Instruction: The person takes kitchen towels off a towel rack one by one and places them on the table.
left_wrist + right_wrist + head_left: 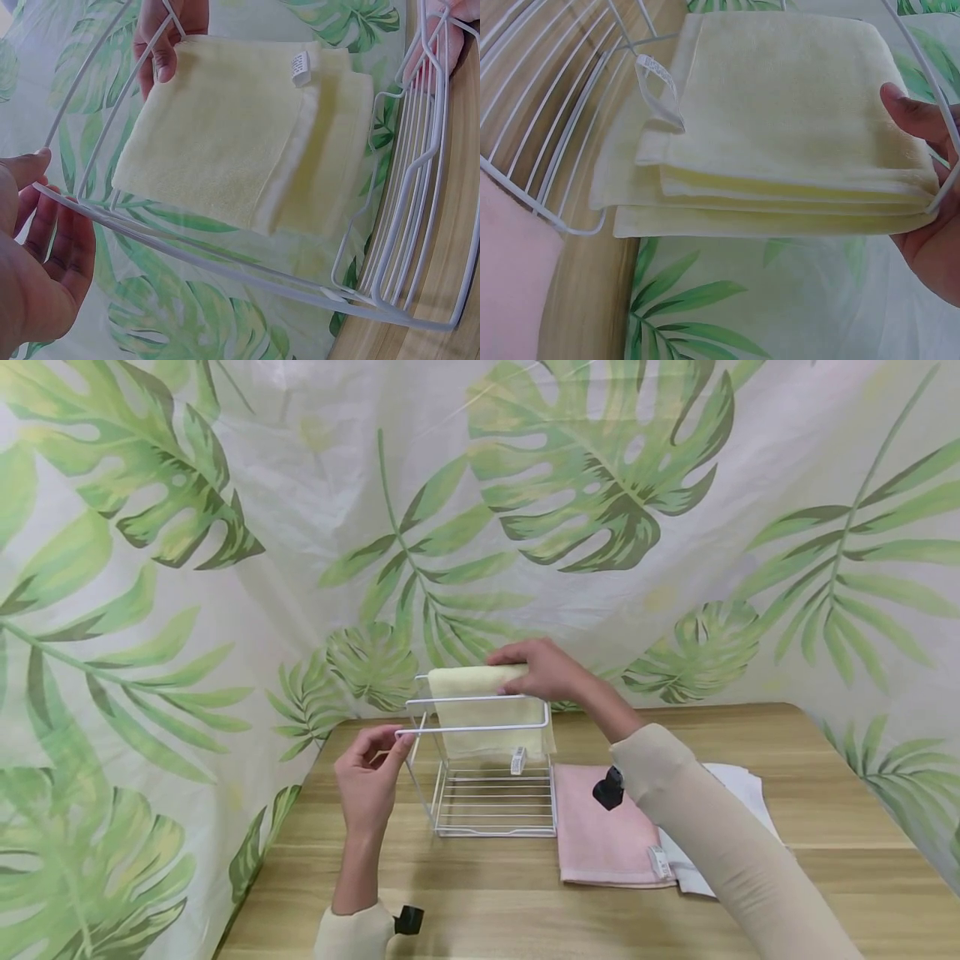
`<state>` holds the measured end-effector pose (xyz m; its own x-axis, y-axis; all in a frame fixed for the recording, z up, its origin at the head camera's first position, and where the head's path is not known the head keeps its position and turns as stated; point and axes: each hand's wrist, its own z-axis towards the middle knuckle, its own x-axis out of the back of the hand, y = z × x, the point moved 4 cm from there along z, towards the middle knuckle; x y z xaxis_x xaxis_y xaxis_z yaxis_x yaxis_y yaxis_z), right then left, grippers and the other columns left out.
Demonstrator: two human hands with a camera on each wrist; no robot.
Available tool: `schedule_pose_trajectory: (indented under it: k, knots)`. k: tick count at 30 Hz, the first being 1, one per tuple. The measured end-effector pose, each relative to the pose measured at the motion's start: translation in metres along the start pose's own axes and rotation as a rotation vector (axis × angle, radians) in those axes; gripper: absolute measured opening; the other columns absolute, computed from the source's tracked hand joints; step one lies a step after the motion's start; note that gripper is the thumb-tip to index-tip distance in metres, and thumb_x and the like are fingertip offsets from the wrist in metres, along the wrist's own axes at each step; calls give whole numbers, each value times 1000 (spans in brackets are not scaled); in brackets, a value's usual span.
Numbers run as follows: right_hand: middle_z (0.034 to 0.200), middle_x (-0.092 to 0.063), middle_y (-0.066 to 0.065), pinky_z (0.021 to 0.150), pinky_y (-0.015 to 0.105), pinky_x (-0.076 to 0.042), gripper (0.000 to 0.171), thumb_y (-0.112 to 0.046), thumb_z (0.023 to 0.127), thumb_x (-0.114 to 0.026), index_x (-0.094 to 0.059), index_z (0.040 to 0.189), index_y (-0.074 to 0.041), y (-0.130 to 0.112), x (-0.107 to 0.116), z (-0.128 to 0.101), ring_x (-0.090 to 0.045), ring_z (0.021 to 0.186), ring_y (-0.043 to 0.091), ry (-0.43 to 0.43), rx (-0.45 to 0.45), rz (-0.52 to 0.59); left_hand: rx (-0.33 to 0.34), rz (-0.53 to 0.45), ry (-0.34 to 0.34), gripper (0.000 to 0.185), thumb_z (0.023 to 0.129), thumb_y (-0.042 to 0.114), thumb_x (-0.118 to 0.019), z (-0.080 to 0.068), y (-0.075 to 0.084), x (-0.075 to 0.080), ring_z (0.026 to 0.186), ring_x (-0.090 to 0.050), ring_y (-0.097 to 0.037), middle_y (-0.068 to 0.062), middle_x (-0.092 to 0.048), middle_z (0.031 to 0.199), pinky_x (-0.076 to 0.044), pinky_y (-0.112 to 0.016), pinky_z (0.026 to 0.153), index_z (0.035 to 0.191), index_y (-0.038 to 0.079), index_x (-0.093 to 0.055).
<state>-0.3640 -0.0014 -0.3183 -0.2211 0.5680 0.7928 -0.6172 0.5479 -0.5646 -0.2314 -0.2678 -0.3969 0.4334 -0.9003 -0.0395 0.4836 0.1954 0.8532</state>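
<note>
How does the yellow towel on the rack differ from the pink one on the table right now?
The pale yellow folded towel hangs over a bar of the white wire rack, gripped by the right hand; the pink folded towel lies flat on the wooden table, untouched, partly overlapping a white cloth. Both are folded and carry a small white tag.

Three folded towels are in view: one yellow towel [487, 710] at frame centre, one pink towel [603, 827] and one white towel [738, 793] at lower right. One white wire rack [487, 785] stands mid-frame. Two hands show: left hand [367, 781] and right hand [543, 668]. One wooden worktop [825, 777] carries everything.
</note>
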Motion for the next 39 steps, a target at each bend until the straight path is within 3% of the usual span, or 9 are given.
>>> schedule_pose_trajectory:
  k: [11, 21, 24, 26, 29, 31, 34, 39]
  knots:
    - [135, -76, 6, 116, 50, -52, 36, -23, 99, -80, -76, 133, -14, -3, -2, -2, -69, 130, 29, 48, -80, -35, -3, 2, -3, 22, 90, 0, -85, 0, -1, 0, 78, -69, -2, 11, -73, 86, -58, -11, 67, 107, -11, -74]
    - [124, -81, 4, 103, 46, -61, 25, -18, 98, -80, -82, 123, -16, -6, -2, -7, -76, 117, 24, 182, -32, -34, -3, 15, -9, 18, 91, 2, -85, 0, -1, 2, 78, -69, -3, 11, -73, 87, -58, -12, 67, 106, -5, -78]
    - [120, -82, 4, 92, 40, -62, 23, -18, 98, -80, -83, 120, -17, -9, 0, -8, -78, 99, 19, 234, -2, -63, -3, 17, -4, 19, 90, 1, -85, 0, -2, 2, 78, -69, -2, 11, -73, 87, -58, -11, 67, 106, -6, -77]
    - [117, -82, 5, 82, 37, -58, 21, -17, 98, -80, -84, 118, -16, -11, 2, -9, -72, 79, 18, 274, 20, -78, -4, 19, -1, 19, 91, 1, -85, 0, -2, 3, 78, -69, -2, 11, -73, 87, -58, -11, 67, 106, -7, -76]
    - [114, -83, 6, 76, 36, -55, 19, -16, 97, -80, -84, 116, -15, -15, 6, -9, -62, 65, 16, 331, 53, -101, -5, 15, 2, 20, 91, 1, -84, 0, -2, 3, 77, -69, -2, 10, -72, 86, -58, -11, 67, 106, -9, -76]
    - [113, -83, 7, 77, 38, -58, 18, -15, 97, -80, -84, 115, -14, -18, 10, -9, -65, 65, 18, 361, 74, -99, -2, 11, 5, 19, 91, 0, -84, 0, -1, 3, 76, -69, -2, 9, -72, 86, -59, -12, 67, 106, -8, -76]
    - [113, -83, 8, 85, 42, -63, 19, -13, 97, -80, -84, 116, -12, -23, 19, -9, -77, 79, 22, 405, 96, -95, 6, 2, 7, 19, 90, -1, -84, 0, -1, 3, 75, -69, -1, 9, -71, 85, -59, -12, 67, 106, -8, -76]
    - [114, -83, 9, 87, 41, -63, 20, -10, 96, -81, -83, 116, -9, -33, 39, -11, -78, 80, 25, 469, 128, -30, 0, -12, 2, 22, 90, -2, -84, 1, -1, 3, 76, -68, 0, 9, -71, 85, -59, -12, 68, 107, -13, -74]
